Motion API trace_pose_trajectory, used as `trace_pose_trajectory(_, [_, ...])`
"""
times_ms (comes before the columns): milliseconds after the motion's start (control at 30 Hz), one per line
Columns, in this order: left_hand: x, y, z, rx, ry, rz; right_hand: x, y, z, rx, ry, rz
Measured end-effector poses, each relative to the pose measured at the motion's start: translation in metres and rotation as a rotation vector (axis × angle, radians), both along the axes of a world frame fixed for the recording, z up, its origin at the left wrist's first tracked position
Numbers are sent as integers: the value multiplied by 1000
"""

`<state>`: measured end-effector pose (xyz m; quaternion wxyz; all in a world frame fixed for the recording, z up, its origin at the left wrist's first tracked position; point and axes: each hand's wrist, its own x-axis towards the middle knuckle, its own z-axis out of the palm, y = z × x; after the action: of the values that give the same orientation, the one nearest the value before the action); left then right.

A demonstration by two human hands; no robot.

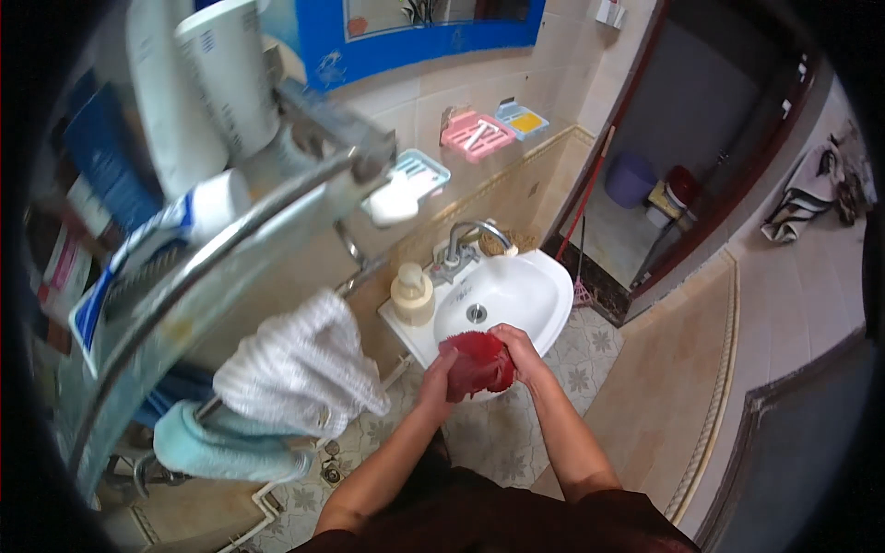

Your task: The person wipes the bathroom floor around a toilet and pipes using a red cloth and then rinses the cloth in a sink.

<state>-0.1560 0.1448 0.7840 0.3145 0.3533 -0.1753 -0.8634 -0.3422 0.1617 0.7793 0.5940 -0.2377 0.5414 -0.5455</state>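
Observation:
A crumpled red cloth [479,361] is stretched between my two hands, at the near edge of the white washbasin [527,297]. My left hand [437,382] is closed on its left side, fingers partly hidden by the fabric. At its upper right, my right hand [518,349] grips the cloth. Behind them, a curved metal tap [472,227] arches over the bowl, whose round drain [477,314] is uncovered. Whether water runs from the tap I cannot tell. A cream pump bottle [412,299] stands on the basin's left ledge.
White [300,359] and aqua [217,442] towels hang at the left, below a glass shelf [198,267] holding tubes and bottles. Soap dishes [477,135] line the wall under a blue-framed mirror [433,51]. A red-handled mop [584,221] leans by the doorway; a purple bucket [631,179] stands beyond.

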Motion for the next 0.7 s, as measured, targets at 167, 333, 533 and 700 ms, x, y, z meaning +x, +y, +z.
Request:
trace_pose_trajectory(167, [-40, -36, -18, -40, -64, -47, -50, -53, -20, 112, 266, -68])
trace_pose_trajectory(333, [-68, -53, -44, 23, -107, 58, -87, -111, -48, 164, 421, 25])
trace_pose_trajectory(533, [-112, -79, -37, 34, -245, 39, -127, -199, -113, -130, 808, 169])
trace_pose_trajectory(700, [-154, -79, -61, -44, -378, 209, -119, -245, -90, -383, 942, 512])
